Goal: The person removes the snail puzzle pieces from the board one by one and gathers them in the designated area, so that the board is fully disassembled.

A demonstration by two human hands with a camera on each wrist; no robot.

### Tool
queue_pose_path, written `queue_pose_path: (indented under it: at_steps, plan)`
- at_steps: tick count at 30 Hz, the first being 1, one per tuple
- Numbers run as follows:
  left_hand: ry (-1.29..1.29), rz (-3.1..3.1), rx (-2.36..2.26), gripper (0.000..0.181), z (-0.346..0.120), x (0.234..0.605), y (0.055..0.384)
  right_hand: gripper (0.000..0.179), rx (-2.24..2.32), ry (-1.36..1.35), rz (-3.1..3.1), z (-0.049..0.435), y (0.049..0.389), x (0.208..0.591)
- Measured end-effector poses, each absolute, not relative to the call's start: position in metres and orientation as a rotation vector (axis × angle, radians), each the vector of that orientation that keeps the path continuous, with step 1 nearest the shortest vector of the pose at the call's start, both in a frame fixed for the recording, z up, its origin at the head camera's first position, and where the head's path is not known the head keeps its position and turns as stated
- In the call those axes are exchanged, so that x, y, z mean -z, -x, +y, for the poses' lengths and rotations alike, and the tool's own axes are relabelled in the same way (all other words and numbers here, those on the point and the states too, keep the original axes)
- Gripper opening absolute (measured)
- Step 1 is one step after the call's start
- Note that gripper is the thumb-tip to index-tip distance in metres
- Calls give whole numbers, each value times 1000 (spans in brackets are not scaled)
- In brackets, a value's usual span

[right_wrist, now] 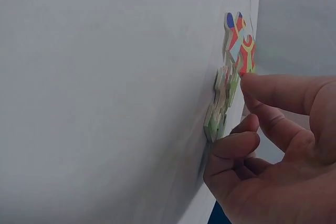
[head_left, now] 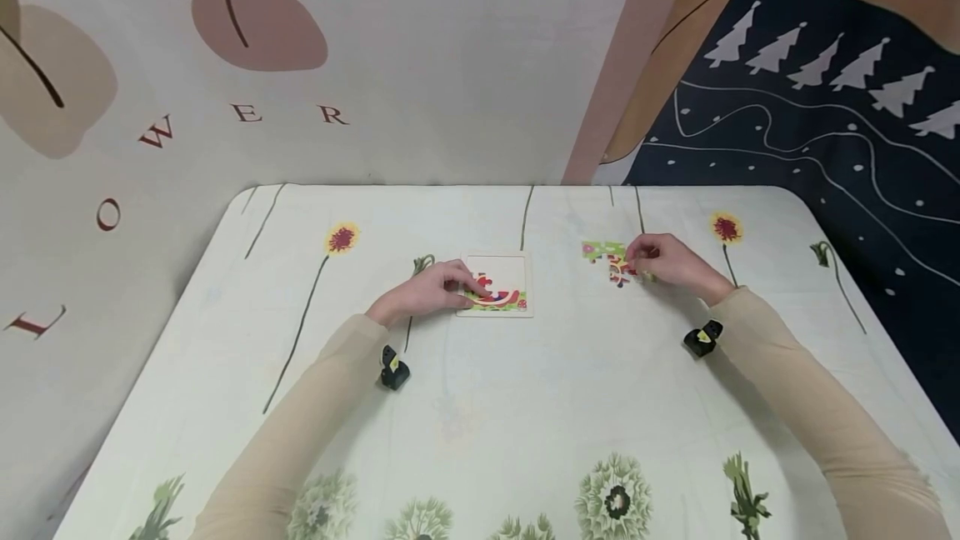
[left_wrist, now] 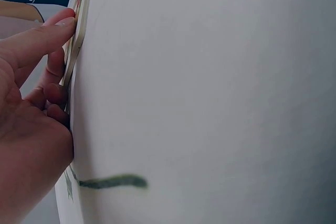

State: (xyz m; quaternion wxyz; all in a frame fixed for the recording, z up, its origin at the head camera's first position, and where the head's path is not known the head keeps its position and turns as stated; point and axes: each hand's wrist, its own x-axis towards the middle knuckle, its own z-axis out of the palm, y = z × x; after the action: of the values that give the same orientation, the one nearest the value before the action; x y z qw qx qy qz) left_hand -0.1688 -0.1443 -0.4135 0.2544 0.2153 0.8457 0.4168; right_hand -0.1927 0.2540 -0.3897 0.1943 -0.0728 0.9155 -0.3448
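Right hand (head_left: 670,261) pinching 1 red piece (right_wrist: 247,60) by the loose bits (head_left: 597,250). Left hand (head_left: 431,288) resting on the board (head_left: 495,265), fingers a bit bent, and that board's flat on the table (head_left: 517,390).

The puzzle board (head_left: 498,265) is white inside a cream frame, with red and green print below; a puzzle piece (right_wrist: 248,57) mixes red and yellow; green pieces (head_left: 602,249) show a pink flower; the tabletop (head_left: 517,407) is white, printed with yellow-rimmed maroon blooms; the sleeves (head_left: 318,394) are beige.
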Motion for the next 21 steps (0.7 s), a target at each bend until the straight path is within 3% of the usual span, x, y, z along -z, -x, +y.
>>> queue_pose_path:
  at_steps: [21]
  plan:
    - [-573,2297,-1133,24,-144,413,169,18,901,214,2568,250,197,390]
